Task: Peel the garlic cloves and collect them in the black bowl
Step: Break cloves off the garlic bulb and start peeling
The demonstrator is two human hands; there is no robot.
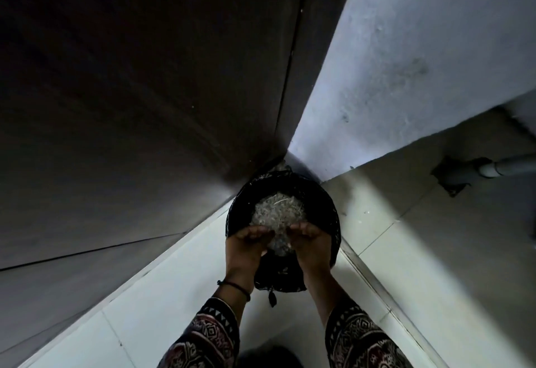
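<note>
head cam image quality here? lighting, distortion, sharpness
Head view: dim and underexposed overall; dark panel nearly featureless, wall the brightest area; a shadow band crosses the floor; strong wide-angle distortion, lines splay out from the corner; left hand, right hand and pale scraps in the black container look soft, low detail.

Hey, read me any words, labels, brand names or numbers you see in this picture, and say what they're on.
None: no words, numbers or brand marks can be read anywhere.
The black bin, the wall, the floor tiles and the pipe carry no visible markings.
The sleeves carry only a woven pattern, no letters.
</note>
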